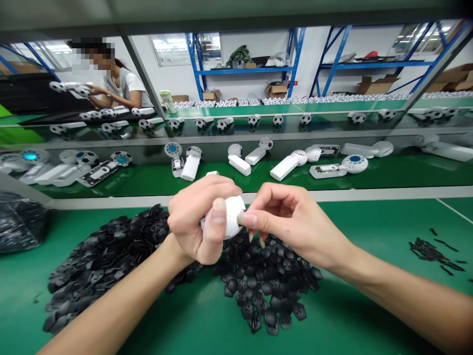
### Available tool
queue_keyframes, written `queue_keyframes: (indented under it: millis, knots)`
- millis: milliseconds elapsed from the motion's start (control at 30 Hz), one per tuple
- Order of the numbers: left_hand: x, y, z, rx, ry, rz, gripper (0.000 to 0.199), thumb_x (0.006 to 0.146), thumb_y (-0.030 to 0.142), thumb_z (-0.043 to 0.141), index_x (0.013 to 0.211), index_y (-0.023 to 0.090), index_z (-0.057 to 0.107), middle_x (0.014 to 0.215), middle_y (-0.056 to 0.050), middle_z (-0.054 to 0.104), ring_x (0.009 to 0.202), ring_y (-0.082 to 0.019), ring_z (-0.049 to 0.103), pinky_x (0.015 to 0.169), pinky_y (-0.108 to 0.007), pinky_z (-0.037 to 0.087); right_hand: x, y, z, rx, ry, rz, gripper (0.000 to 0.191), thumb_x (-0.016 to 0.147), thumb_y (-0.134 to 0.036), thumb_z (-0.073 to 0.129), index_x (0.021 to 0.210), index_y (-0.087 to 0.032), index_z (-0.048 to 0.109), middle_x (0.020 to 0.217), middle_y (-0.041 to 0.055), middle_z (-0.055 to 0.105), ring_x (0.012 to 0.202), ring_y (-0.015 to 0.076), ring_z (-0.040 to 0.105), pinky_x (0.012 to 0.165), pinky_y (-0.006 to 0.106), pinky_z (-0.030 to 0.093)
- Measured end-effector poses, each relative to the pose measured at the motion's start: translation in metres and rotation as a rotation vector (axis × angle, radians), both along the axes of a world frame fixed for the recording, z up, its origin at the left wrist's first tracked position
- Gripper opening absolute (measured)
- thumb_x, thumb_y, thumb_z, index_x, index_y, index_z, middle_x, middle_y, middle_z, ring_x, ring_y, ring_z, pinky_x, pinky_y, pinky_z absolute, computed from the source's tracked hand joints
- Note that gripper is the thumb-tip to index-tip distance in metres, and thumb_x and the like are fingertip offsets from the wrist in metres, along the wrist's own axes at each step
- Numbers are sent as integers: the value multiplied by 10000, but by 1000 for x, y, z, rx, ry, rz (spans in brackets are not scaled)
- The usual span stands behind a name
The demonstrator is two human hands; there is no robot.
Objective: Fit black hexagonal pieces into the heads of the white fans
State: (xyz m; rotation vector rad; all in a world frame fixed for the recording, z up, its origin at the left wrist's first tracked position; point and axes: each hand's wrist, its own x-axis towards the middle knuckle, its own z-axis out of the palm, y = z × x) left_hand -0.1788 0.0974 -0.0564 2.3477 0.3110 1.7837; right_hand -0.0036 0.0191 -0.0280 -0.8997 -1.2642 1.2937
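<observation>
My left hand [201, 219] is wrapped around a white ball-shaped shell [233, 217], its thumb lying across the near side. Against the shell's right side, my right hand [279, 212] has thumb and forefinger pinched together; what they hold, if anything, is mostly hidden. Below both hands lies a heap of small black pentagon pieces [269, 286], some with little holes. A larger pile of black pieces [111, 256] spreads to the left, partly behind my left forearm.
White devices with round football-patterned heads [190, 162] lie on the green conveyor [148, 185] beyond the rail. Thin black strips [430, 251] are at the right, a black plastic bag [20, 222] at the left. Across the line, a co-worker [123, 86] holds similar devices.
</observation>
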Motion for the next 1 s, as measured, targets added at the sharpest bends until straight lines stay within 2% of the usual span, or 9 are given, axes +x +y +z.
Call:
queue_keyframes:
  millis: [200,367,433,600,767,900,933,1000]
  knots:
    - [-7,-7,19,126,164,48,189,936,240,534,893,257,718,746,-59,706,665,-241,698,574,-385,501,6,4,0,-181,96,113,489,618,-388,1078,736,-183,649,662,-19,739,624,140,721,634,250,602]
    - [-8,-15,33,65,243,-2,193,888,232,554,812,267,728,666,-44,704,620,-241,712,562,-379,525,9,8,2,-312,100,282,614,587,-395,1094,790,-204,547,641,-20,742,597,154,741,624,251,616]
    - [-7,-16,35,26,242,-12,184,895,238,560,810,271,720,661,-36,695,609,-234,704,552,-376,515,6,6,0,-271,88,261,603,619,-420,1081,819,-210,552,638,-30,726,598,150,728,616,249,605]
    - [-7,-18,33,-105,188,-32,232,981,309,544,800,277,685,681,-29,691,575,-209,654,528,-377,463,-1,-1,-13,100,-10,10,491,801,-435,985,865,-233,542,736,-63,657,648,115,635,604,232,524]
    - [-4,-26,32,-283,182,16,341,1002,417,532,756,281,725,701,-55,718,600,-226,656,545,-397,479,-3,-2,-18,310,-228,-54,427,900,-474,902,903,-240,544,814,-52,642,697,113,606,631,235,500]
    - [-1,-11,35,-364,116,34,352,1020,419,562,775,253,752,707,-11,711,574,-163,579,536,-356,424,2,14,-18,327,-270,-121,361,1003,-540,763,955,-243,563,799,-45,665,671,129,652,649,262,514]
    - [-2,-3,36,-405,90,71,354,1020,417,569,773,240,750,720,-8,708,598,-157,577,553,-352,419,6,20,-19,297,-363,-128,315,1038,-511,717,951,-236,590,782,-40,682,666,137,666,649,271,504]
    - [-6,17,35,-522,34,156,403,1029,461,555,763,209,721,737,-19,692,640,-158,572,577,-347,408,14,31,-22,223,-688,-120,219,1058,-377,693,909,-217,675,773,-22,735,691,154,693,661,287,470]
